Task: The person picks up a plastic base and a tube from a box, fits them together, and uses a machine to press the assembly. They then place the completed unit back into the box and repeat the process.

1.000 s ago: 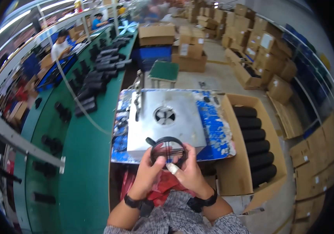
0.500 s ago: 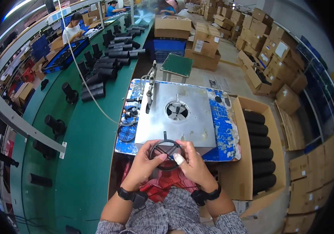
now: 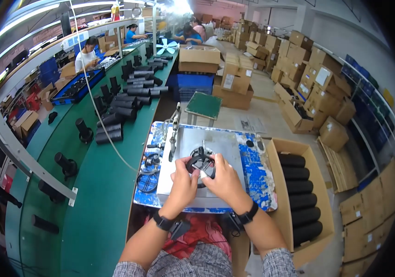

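Note:
A black plastic ring (image 3: 201, 157) with crossing spokes is held between both my hands, above the metal-topped fixture (image 3: 227, 143). My left hand (image 3: 184, 181) pinches its left side and my right hand (image 3: 225, 183) its right side. Something white is wrapped round my right thumb. Behind the ring lies the round opening in the metal plate, now mostly hidden by the ring and my fingers. Whether ring and plate touch, I cannot tell. Left of the plate stands a metal valve fitting (image 3: 175, 129) with black knobs below.
A long green workbench (image 3: 93, 198) on the left carries many black tubes (image 3: 126, 102). Right of the fixture, an open carton (image 3: 278, 184) holds several black foam-like cylinders (image 3: 301, 201). A green-topped stool (image 3: 204, 105) stands beyond. Co-workers sit along the bench; cartons are stacked at right.
Both hands have moved forward with the ring, from the fixture's near edge to over its round opening. The view has tilted up slightly.

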Motion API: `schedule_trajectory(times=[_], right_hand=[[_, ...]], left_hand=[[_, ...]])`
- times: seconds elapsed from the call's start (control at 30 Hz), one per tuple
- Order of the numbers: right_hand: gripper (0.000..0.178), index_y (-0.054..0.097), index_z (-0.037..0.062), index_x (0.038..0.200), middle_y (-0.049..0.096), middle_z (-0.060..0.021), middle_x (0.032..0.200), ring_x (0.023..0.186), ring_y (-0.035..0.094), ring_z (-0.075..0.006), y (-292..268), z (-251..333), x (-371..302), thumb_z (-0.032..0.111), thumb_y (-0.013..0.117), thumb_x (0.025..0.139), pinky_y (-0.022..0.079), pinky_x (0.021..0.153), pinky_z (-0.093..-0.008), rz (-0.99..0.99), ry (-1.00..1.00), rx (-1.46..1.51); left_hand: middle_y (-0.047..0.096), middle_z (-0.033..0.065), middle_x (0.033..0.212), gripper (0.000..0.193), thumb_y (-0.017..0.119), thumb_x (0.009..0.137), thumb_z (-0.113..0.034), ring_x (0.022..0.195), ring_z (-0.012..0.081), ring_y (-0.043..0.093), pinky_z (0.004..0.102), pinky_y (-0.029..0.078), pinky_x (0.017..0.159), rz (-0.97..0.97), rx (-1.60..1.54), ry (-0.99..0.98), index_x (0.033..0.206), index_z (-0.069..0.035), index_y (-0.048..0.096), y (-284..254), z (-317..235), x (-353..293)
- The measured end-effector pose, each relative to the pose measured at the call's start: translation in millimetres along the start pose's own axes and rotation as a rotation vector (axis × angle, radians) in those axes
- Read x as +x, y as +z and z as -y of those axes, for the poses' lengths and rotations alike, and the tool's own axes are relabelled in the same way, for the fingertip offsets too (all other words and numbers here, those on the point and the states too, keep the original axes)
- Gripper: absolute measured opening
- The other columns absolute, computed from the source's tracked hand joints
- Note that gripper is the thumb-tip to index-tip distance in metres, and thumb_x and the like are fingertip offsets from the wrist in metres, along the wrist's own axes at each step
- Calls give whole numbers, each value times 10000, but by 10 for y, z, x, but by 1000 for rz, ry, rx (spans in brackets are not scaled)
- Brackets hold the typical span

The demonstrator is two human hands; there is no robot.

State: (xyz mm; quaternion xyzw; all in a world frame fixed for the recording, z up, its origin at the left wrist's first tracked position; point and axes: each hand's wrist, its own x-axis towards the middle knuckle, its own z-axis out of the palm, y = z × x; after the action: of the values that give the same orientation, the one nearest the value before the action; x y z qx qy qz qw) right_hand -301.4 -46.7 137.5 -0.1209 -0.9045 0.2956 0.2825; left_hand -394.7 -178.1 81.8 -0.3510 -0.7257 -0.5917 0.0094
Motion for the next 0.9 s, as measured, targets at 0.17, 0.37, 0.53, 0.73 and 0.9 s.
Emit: schedule_trajectory(times=[0.17,0.37,0.53,0.73,0.9], right_hand=[[493,561,-9,1231,668,-274,1134,986,692,-454,258,-358,352,173,744,811,569,869,-529,21,187,-199],[456,609,-9,1228,639,-280,1188,1013,686,-459,323,-574,578,171,728,826,570,895,-533,30,189,-303],[498,615,-28,1294,626,-278,1220,1056,680,-470,281,-652,596,192,715,858,564,935,-532,133,193,-276],[702,567,-39,1410,571,-274,1334,1109,674,-467,143,-913,563,343,757,853,555,979,-511,229,205,-188],[970,544,-69,1437,529,-261,1377,1131,673,-447,127,-518,589,553,825,748,548,1008,-468,310,152,-296]], left_hand=[[701,128,1125,444,750,905,-221,1030,341,667,498,406,925,102,128,-266,1300,-101,586,149,157,556],[708,118,1111,405,781,870,-265,1054,332,653,500,416,937,65,304,-300,1234,-134,659,281,143,792],[695,134,1077,320,791,875,-268,1086,340,631,500,438,955,-137,443,-94,1125,-87,707,290,289,630],[670,149,1042,208,767,908,-184,1009,323,638,423,504,886,-40,276,134,1052,-36,745,-211,509,664],[633,44,922,180,700,966,-116,836,157,618,284,517,709,-258,-41,-96,1111,-10,712,-907,1216,795]])
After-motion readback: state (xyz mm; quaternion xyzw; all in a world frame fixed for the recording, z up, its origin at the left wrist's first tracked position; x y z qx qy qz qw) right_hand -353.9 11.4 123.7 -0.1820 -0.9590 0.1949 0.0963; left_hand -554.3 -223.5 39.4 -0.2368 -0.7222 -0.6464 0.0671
